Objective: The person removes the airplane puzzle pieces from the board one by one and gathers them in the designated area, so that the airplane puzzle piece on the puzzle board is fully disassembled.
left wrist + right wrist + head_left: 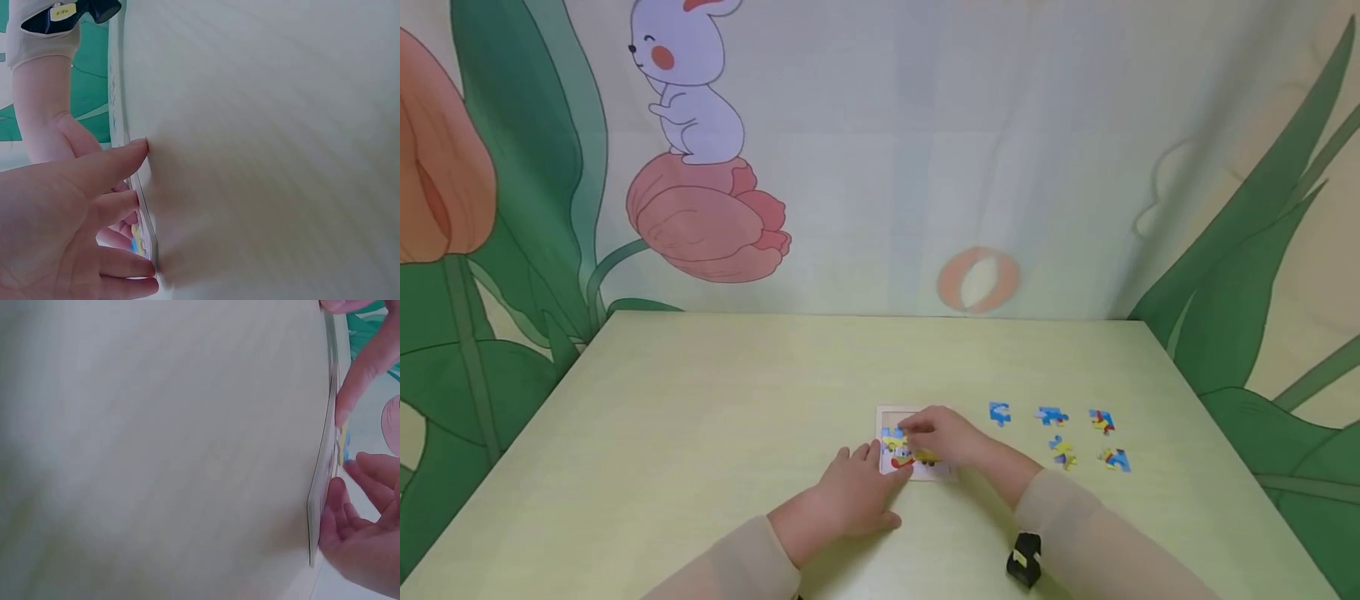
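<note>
While the left hand (856,493) is bracing the near left corner of the wooden puzzle tray (892,417), its fingers are spreading apart, with fingertips touching the tray's edge and one finger reaching over its near side; the thumb is pointing away from the others, resting on the table (700,417) just in front of the tray. The right hand (946,437) is hovering low over the tray, its fingers bending down toward the picture, but whether they are pinching a piece I cannot tell. Inside the tray, fitted pieces (892,442) are showing blue, yellow and red, partly hidden by the hands, while bare tray floor is showing along the far side.

Five loose pieces are lying to the right of the tray, well apart from it: three in a farther row, the nearest to the tray being a blue piece (999,413), and two in a nearer row, including a yellow and purple piece (1062,452).

To the tray's near right, a black device (1025,561) is sitting at the right sleeve (1075,512); its yellow label (63,12) is carrying small dark marks too blurred to read. Beyond the tray, a printed backdrop (850,167) is displaying a white rabbit on a pink flower.
</note>
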The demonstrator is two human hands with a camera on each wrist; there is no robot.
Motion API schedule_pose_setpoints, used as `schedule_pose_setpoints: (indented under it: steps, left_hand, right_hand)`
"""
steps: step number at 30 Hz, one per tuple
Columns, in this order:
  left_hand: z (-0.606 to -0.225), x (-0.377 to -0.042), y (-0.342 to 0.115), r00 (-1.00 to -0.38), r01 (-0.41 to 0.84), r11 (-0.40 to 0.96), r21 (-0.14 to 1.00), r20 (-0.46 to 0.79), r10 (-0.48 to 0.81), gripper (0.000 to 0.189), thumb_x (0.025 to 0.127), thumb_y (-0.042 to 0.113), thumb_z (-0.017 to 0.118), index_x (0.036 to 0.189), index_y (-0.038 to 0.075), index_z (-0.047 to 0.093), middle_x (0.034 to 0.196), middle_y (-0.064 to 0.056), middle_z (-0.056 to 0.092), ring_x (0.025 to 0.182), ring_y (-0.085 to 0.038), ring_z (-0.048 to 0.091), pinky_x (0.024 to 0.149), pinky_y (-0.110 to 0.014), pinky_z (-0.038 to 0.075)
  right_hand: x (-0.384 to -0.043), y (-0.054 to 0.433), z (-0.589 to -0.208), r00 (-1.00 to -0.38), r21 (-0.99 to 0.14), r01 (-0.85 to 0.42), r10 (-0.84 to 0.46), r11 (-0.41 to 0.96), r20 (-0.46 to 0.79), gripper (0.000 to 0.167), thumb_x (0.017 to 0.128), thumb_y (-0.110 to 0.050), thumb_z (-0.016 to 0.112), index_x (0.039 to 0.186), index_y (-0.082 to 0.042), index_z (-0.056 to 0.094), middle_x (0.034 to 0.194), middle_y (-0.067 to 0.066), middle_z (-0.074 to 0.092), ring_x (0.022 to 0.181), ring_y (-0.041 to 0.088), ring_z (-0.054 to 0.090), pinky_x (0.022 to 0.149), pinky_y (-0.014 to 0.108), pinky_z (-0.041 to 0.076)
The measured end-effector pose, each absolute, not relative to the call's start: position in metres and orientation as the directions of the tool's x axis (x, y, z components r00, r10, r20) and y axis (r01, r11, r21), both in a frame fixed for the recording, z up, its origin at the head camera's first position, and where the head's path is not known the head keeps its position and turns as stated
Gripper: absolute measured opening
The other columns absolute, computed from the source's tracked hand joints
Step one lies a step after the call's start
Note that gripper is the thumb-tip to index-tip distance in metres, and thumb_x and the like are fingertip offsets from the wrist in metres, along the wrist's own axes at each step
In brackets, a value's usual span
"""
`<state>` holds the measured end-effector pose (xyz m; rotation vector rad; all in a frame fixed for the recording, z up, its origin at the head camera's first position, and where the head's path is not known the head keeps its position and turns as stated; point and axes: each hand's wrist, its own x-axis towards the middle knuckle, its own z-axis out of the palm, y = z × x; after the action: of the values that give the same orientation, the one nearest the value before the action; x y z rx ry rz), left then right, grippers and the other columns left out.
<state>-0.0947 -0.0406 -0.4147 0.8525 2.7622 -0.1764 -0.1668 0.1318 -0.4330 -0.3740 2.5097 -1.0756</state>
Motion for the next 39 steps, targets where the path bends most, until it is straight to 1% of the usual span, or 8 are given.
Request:
schedule_pose_setpoints:
  steps: [3, 5, 8, 13, 16, 24, 31, 39]
  left_hand:
    - [-0.413, -0.096, -0.040, -0.800, 0.561, 0.827, -0.026, -0.273, 0.534, 0.064, 0.082, 0.057, 0.059, 0.139, 0.033, 0.044, 0.141, -0.021, 0.039, 0.127, -0.033, 0.039, 0.098, -0.050, 0.036]
    - [-0.412, -0.096, -0.040, -0.799, 0.559, 0.829, -0.019, -0.281, 0.532, 0.064, 0.082, 0.057, 0.060, 0.139, 0.032, 0.044, 0.141, -0.021, 0.039, 0.127, -0.033, 0.040, 0.098, -0.050, 0.036]
    - [-0.411, -0.096, -0.039, -0.796, 0.560, 0.829, -0.021, -0.291, 0.530, 0.064, 0.082, 0.057, 0.060, 0.139, 0.032, 0.045, 0.141, -0.021, 0.039, 0.127, -0.034, 0.040, 0.097, -0.050, 0.037]
    - [-0.412, -0.096, -0.040, -0.794, 0.563, 0.826, -0.022, -0.291, 0.534, 0.065, 0.081, 0.057, 0.061, 0.139, 0.033, 0.044, 0.141, -0.022, 0.039, 0.127, -0.034, 0.040, 0.097, -0.049, 0.037]
    - [-0.413, -0.097, -0.040, -0.793, 0.560, 0.828, -0.009, -0.296, 0.533, 0.065, 0.081, 0.057, 0.061, 0.140, 0.032, 0.044, 0.142, -0.022, 0.038, 0.127, -0.035, 0.040, 0.097, -0.050, 0.037]
    - [-0.413, -0.097, -0.040, -0.797, 0.551, 0.835, 0.001, -0.299, 0.526, 0.064, 0.082, 0.056, 0.061, 0.139, 0.032, 0.045, 0.142, -0.022, 0.038, 0.127, -0.034, 0.040, 0.097, -0.050, 0.037]
    - [-0.410, -0.095, -0.041, -0.798, 0.557, 0.830, -0.016, -0.288, 0.530, 0.064, 0.081, 0.056, 0.061, 0.139, 0.032, 0.045, 0.141, -0.022, 0.039, 0.126, -0.033, 0.041, 0.097, -0.049, 0.038]
    - [-0.410, -0.096, -0.040, -0.796, 0.559, 0.829, -0.019, -0.291, 0.530, 0.064, 0.081, 0.056, 0.061, 0.139, 0.033, 0.045, 0.140, -0.021, 0.041, 0.125, -0.033, 0.043, 0.096, -0.048, 0.039]
  right_hand:
    - [-0.173, 0.135, -0.434, -0.893, -0.766, -0.067, -0.381, 0.640, -0.240, 0.021, 0.091, -0.014, 0.060, 0.110, -0.013, 0.070, 0.111, 0.002, 0.065, 0.101, 0.018, 0.057, 0.091, 0.039, 0.044]
    - [-0.175, 0.136, -0.435, -0.891, -0.778, -0.053, -0.382, 0.626, -0.247, 0.020, 0.091, -0.014, 0.061, 0.107, -0.013, 0.071, 0.110, 0.002, 0.065, 0.098, 0.017, 0.057, 0.089, 0.036, 0.046]
    - [-0.176, 0.135, -0.435, -0.886, -0.794, -0.030, -0.383, 0.608, -0.260, 0.019, 0.090, -0.013, 0.062, 0.106, -0.012, 0.071, 0.109, 0.003, 0.066, 0.094, 0.016, 0.059, 0.084, 0.032, 0.049]
    - [-0.177, 0.133, -0.436, -0.892, -0.801, 0.011, -0.357, 0.598, -0.278, 0.018, 0.087, -0.013, 0.065, 0.105, -0.012, 0.071, 0.104, 0.002, 0.067, 0.091, 0.015, 0.061, 0.083, 0.031, 0.049]
    - [-0.178, 0.132, -0.437, -0.897, -0.804, 0.027, -0.340, 0.593, -0.281, 0.016, 0.086, -0.012, 0.066, 0.101, -0.010, 0.071, 0.098, 0.001, 0.068, 0.086, 0.014, 0.061, 0.081, 0.030, 0.050]
    - [-0.182, 0.129, -0.441, -0.907, -0.812, 0.090, -0.289, 0.576, -0.305, 0.011, 0.086, -0.012, 0.067, 0.096, -0.009, 0.071, 0.087, 0.001, 0.068, 0.070, 0.014, 0.059, 0.067, 0.025, 0.050]
    - [-0.183, 0.132, -0.439, -0.905, -0.846, 0.125, -0.290, 0.518, -0.311, 0.013, 0.087, -0.010, 0.065, 0.098, -0.004, 0.070, 0.087, 0.004, 0.068, 0.073, 0.014, 0.062, 0.070, 0.027, 0.052]
    - [-0.182, 0.144, -0.438, -0.892, -0.842, 0.130, -0.308, 0.524, -0.330, 0.017, 0.087, -0.012, 0.065, 0.102, -0.007, 0.070, 0.096, 0.004, 0.067, 0.081, 0.016, 0.064, 0.077, 0.030, 0.052]
